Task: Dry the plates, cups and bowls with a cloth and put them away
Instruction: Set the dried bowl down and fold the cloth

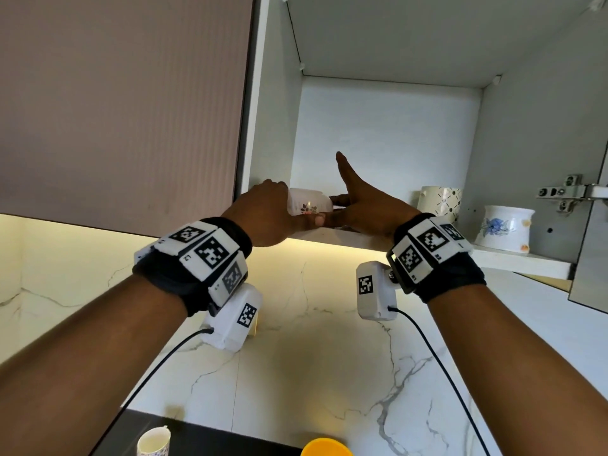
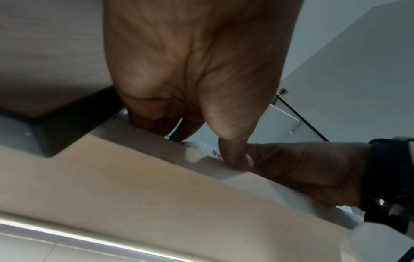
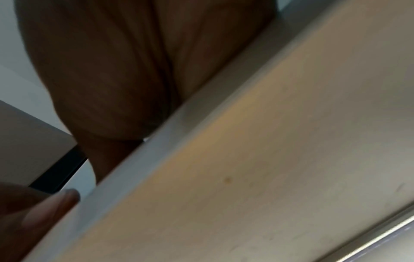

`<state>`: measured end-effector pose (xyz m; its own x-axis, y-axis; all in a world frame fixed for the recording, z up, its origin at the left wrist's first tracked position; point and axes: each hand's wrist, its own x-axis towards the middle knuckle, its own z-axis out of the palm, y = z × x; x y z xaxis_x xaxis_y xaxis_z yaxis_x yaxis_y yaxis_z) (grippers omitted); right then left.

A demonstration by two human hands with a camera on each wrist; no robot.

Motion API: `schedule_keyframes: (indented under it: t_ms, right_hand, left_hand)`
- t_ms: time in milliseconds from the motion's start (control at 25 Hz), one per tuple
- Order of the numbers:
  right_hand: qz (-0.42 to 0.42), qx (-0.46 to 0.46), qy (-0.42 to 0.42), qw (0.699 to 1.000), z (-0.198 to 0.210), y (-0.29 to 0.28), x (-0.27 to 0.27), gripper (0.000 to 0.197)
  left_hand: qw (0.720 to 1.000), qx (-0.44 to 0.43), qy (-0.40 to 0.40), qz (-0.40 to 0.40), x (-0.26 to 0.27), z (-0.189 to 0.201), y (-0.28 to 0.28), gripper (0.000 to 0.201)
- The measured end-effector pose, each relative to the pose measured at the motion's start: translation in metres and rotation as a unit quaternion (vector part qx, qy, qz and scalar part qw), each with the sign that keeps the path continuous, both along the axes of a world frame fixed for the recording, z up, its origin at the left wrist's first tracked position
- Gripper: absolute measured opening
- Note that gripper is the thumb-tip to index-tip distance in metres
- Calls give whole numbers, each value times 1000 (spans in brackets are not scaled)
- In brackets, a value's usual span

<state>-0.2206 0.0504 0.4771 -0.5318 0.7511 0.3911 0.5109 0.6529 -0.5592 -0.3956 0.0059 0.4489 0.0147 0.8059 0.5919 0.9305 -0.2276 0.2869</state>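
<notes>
Bowl (image 1: 309, 203) in L hand (image 1: 266, 213), tilt unclear

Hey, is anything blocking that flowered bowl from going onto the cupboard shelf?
Nothing visible does. The left hand grips the bowl at the shelf front edge, the right hand touching it; the dotted mug and blue-flowered mug stand apart, farther right.

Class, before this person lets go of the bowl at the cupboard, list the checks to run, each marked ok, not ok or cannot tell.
1. Cupboard door open: ok.
2. Left hand grips bowl: ok.
3. Right hand steadies its other side: ok.
4. Bowl's base fully on shelf: cannot tell.
5. Bowl clear of patterned mug and blue-flower mug: ok.
6. Bowl dry: cannot tell.
</notes>
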Motion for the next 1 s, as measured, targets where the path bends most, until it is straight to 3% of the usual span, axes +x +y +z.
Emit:
schedule_keyframes:
  t_ms: [120,240,360,480,560,600,680,800,920,1000]
  right_hand:
    - [-8,30,60,998,-6,0,3,103]
    - [-49,137,158,977,-19,-5,4,79]
    - [-98,294,162,937,-43,-14,-1,59]
    - [-163,456,113,868,-82,-20,-6,42]
    - [-186,517,112,828,-109,-19,-7,40]
    - [-192,524,106,823,-125,-21,-7,43]
    - [-174,480,141,848,-162,-33,-6,46]
    - [-154,340,176,911,-262,-65,3,43]
    - [-140,108,176,968,-374,-107,23,42]
    - [-144,-26,132,980,-443,-138,39,43]
  left_hand:
    - [997,52,-49,-28,-1,-11,-5,78]
    - [979,148,-113,-85,-5,-31,-10,61]
    - [967,203,-117,-102,-6,-52,-12,45]
    - [956,244,-138,-89,-4,-84,-23,40]
    - [951,256,-152,-81,0,-113,-29,37]
    - [953,247,-161,-72,2,-129,-34,38]
    - [959,209,-184,-60,7,-163,-44,40]
    - [968,120,-213,-52,17,-243,-62,32]
    - [960,-73,-271,-3,28,-338,-91,31]
    - [923,-230,-304,55,32,-408,-116,38]
